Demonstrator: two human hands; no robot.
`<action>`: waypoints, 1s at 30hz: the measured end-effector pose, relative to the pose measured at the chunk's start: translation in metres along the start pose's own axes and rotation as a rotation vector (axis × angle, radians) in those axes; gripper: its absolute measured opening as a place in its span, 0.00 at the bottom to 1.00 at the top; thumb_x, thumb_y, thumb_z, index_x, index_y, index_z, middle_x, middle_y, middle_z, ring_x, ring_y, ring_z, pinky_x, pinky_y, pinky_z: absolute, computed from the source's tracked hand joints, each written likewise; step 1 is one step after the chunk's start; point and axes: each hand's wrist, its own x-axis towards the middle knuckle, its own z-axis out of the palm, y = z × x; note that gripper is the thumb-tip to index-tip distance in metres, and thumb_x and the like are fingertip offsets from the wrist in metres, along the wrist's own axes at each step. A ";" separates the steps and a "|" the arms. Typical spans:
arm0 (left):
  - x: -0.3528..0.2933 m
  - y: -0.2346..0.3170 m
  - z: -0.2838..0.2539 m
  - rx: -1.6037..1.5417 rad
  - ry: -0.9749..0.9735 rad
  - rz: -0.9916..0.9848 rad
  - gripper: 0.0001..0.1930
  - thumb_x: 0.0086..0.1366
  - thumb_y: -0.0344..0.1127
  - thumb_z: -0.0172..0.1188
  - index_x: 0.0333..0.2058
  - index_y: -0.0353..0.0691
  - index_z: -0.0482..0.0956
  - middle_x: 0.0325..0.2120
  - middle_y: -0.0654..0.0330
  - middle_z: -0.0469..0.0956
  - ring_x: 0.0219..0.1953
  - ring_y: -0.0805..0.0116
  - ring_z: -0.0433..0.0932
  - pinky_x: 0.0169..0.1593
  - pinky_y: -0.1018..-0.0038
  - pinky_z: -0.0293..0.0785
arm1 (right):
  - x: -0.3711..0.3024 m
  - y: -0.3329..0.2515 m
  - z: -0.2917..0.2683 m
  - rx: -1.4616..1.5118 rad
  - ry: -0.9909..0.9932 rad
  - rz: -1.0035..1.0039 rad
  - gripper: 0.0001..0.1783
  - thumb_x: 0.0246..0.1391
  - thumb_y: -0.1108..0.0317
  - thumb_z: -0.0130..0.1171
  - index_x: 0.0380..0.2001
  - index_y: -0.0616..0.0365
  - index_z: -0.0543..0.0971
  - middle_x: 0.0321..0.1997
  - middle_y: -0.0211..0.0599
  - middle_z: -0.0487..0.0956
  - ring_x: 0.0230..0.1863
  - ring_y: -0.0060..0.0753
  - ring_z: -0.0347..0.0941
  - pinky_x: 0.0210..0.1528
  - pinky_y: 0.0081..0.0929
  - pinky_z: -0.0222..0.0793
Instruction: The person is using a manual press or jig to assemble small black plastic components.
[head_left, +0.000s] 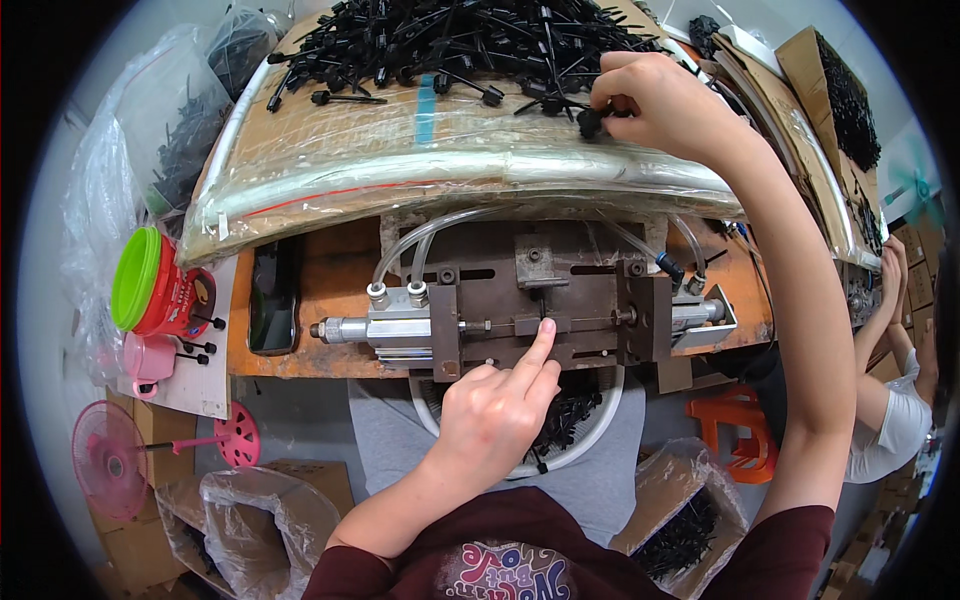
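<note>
At the middle of a dark metal clamping fixture [470, 350], the outstretched index finger of my left hand [495, 405] presses on a small block. The other fingers are loosely bent and hold nothing I can see. A thin rod crosses the fixture on both sides of that fingertip. My right hand [655, 105] reaches to the front edge of a heap of black plastic parts [450, 45], each with a round head and thin stem. Its fingers are pinched on one black plastic part [590, 123], partly hidden by them.
Air cylinders [400, 330] with clear hoses flank the fixture. A phone [274, 295] and a red tub with green rim [150, 285] are at left. Below are a white-rimmed basin [600, 415], plastic-lined boxes [690, 480] and an orange stool [735, 425]. Another person [890, 400] sits at right.
</note>
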 end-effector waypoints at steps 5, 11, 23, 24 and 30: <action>-0.001 -0.001 -0.001 -0.001 0.007 0.000 0.12 0.49 0.32 0.73 0.32 0.38 0.82 0.51 0.52 0.81 0.19 0.68 0.76 0.27 0.77 0.73 | -0.003 0.002 -0.019 0.227 -0.040 0.081 0.17 0.43 0.74 0.72 0.40 0.60 0.83 0.34 0.30 0.74 0.30 0.25 0.70 0.35 0.26 0.72; -0.001 -0.001 -0.002 -0.027 -0.007 -0.005 0.12 0.50 0.32 0.73 0.33 0.38 0.82 0.51 0.53 0.81 0.18 0.68 0.75 0.27 0.77 0.73 | -0.006 0.008 -0.007 -0.105 -0.100 0.074 0.34 0.37 0.85 0.65 0.53 0.56 0.77 0.51 0.31 0.73 0.54 0.41 0.74 0.49 0.36 0.75; -0.035 0.019 -0.018 -0.328 -0.172 0.073 0.11 0.54 0.35 0.71 0.35 0.39 0.83 0.52 0.58 0.81 0.23 0.72 0.78 0.28 0.77 0.72 | 0.001 -0.007 0.005 -0.089 0.053 -0.032 0.19 0.42 0.77 0.66 0.42 0.61 0.83 0.42 0.42 0.82 0.46 0.45 0.80 0.51 0.37 0.77; -0.040 0.019 -0.016 -0.319 -0.201 0.081 0.12 0.54 0.35 0.71 0.36 0.39 0.83 0.54 0.58 0.79 0.25 0.73 0.80 0.29 0.78 0.72 | 0.004 -0.011 0.002 -0.044 -0.008 0.036 0.18 0.41 0.77 0.65 0.41 0.62 0.82 0.42 0.43 0.82 0.47 0.45 0.79 0.53 0.37 0.76; -0.057 0.014 -0.006 -0.368 -0.353 0.084 0.12 0.55 0.35 0.70 0.38 0.40 0.83 0.54 0.58 0.79 0.29 0.70 0.82 0.32 0.75 0.76 | 0.006 -0.020 -0.007 0.085 -0.081 0.092 0.17 0.41 0.76 0.64 0.39 0.66 0.79 0.43 0.45 0.82 0.46 0.47 0.78 0.52 0.38 0.74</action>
